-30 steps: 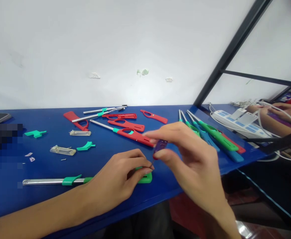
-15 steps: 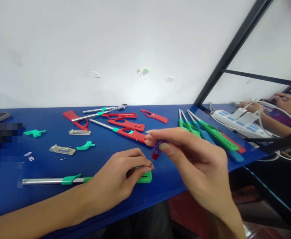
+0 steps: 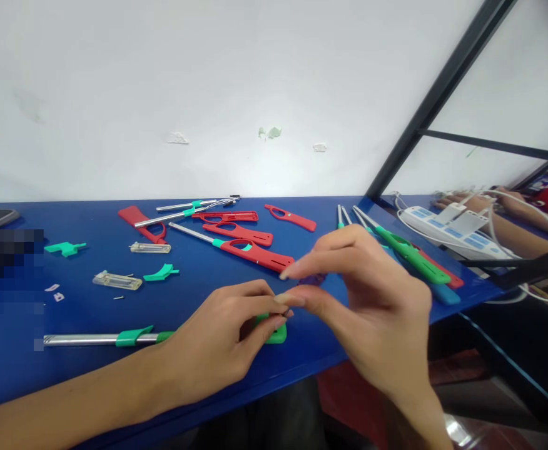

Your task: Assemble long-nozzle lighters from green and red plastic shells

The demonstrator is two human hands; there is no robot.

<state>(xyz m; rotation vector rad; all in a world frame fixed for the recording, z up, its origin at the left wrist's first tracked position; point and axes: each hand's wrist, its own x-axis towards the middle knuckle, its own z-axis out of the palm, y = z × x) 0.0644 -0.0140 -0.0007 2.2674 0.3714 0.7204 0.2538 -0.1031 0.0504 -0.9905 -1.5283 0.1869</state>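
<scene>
My left hand (image 3: 229, 328) is closed on a long-necked green lighter (image 3: 276, 334) that lies along the front of the table. Its metal tube (image 3: 81, 340) with a teal collar (image 3: 133, 336) points left, and the palm hides most of the handle. Held in my right hand (image 3: 372, 306) is a small screwdriver (image 3: 312, 279), its purple handle largely covered by the fingers. The right thumb tip meets the left fingertips over the handle's end; the screwdriver's shaft is hidden there.
Red lighter shells (image 3: 259, 255) and metal tubes (image 3: 175, 217) lie mid-table. Clear fuel tanks (image 3: 117, 280) and teal triggers (image 3: 161, 273) sit to the left. Whole lighters (image 3: 412, 259) lie at right, near a black frame (image 3: 436, 100), a power strip (image 3: 452, 231) and another person's arms (image 3: 513, 228).
The right hand has tilted and its thumb has come down to the left fingertips. The screwdriver has swung flatter, its red collar and shaft now out of sight. The left hand stays put.
</scene>
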